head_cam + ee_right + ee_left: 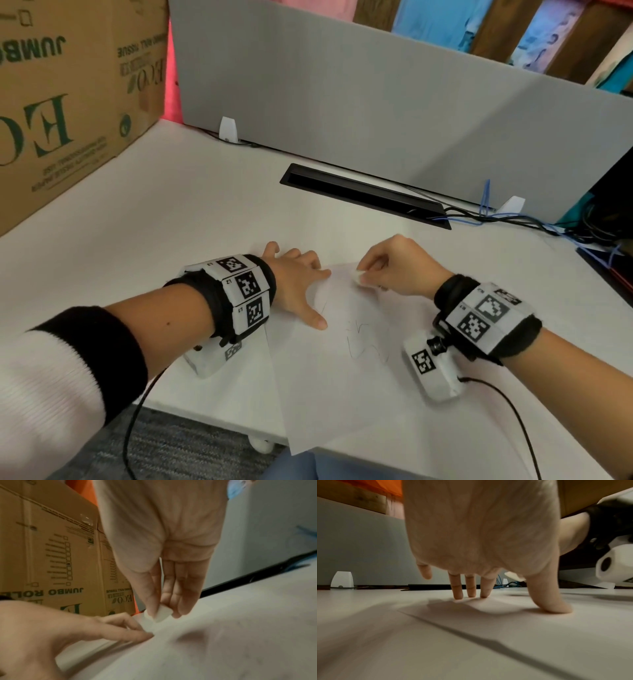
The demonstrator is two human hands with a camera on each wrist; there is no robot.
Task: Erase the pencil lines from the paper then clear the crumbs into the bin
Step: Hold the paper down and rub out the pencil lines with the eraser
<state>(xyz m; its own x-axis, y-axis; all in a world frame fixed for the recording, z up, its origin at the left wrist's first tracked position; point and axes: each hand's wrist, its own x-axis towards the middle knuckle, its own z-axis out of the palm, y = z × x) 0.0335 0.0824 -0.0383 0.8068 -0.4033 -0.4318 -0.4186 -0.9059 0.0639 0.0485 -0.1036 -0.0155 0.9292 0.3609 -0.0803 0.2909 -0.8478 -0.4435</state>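
Sitting at the table's (171, 212) far-left corner: a cardboard box (68, 85), cut off by the frame. Left hand (298, 284) lies flat, fingers spread, fingertips (458, 595) and thumb pressing the paper's (342, 394) left edge. Paper is white, skewed on the table, its near corner overhanging the near edge; faint pencil lines (363, 342) squiggle mid-sheet, thin and hard to read. Right hand (397, 267) pinches a small white eraser (358, 277) between thumb and fingers, touching the paper's far corner. Crumbs too small to make out. Cable slot (363, 195) and loose cables (513, 216) lie along the far edge by the grey divider (376, 102); bare tabletop between box and paper.
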